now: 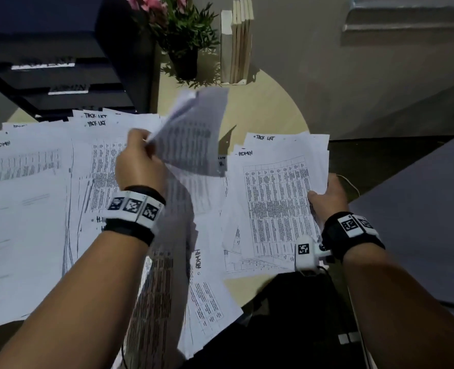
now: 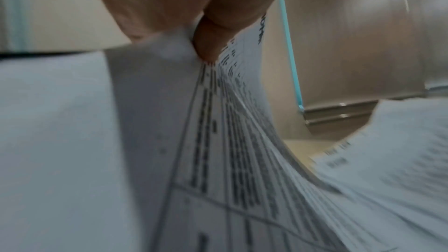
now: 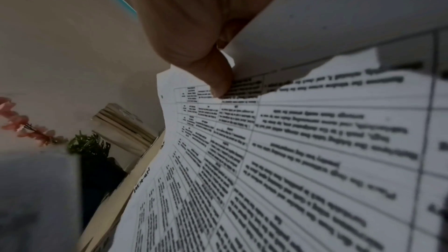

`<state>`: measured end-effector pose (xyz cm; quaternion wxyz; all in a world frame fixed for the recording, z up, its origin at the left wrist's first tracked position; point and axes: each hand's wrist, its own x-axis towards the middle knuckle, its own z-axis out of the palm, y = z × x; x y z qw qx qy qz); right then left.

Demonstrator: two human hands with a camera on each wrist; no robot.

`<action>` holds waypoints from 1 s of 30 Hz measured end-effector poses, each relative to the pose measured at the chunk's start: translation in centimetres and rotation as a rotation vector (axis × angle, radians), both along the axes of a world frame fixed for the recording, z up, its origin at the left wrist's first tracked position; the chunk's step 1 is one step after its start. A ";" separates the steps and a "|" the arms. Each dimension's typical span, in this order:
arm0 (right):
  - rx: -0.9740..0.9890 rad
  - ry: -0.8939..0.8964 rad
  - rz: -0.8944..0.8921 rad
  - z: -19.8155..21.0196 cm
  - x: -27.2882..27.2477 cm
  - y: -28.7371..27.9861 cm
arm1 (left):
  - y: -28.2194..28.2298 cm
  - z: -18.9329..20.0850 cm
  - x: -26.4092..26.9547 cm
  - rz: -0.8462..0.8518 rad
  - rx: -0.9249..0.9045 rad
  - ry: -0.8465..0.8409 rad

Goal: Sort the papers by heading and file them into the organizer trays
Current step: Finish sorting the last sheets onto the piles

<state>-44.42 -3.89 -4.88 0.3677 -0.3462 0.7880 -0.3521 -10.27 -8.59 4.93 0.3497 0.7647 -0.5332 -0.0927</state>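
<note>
On the round pale surface I log the following. Loose papers — printed tables with handwritten headings "ADMIN" and "TASK LIST" — lie fanned across its left and middle, overlapping one another. My left hand pinches one sheet by its edge between thumb and fingers; that sheet is lifted off the spread, curled and blurred. My right hand grips a stack of papers at its right edge, thumb on top; the top page is headed "ADMIN", and a page headed "TASK LIST" peeks out behind it. Black organizer trays stand at the far left, just behind the spread — one tier carries a label reading "ADMIN", the tier above a label I cannot read. Far side of the surface: a potted plant with pink flowers, and just beside it a row of upright books.
</note>
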 end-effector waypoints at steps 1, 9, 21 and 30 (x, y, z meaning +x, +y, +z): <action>0.013 0.023 0.005 0.1 0.0 -0.1 | -0.1 1.5 0.4 0.044 -0.091 0.022; 0.014 -0.041 0.146 -0.5 1.9 -0.3 | -0.9 2.0 -1.3 0.011 -0.072 0.485; 0.133 -0.178 0.180 -1.5 1.7 0.5 | 4.0 -8.9 -5.3 -0.108 0.507 0.464; 0.138 -0.178 0.191 -2.2 1.0 0.7 | 4.5 -8.9 -5.4 -0.081 0.485 0.645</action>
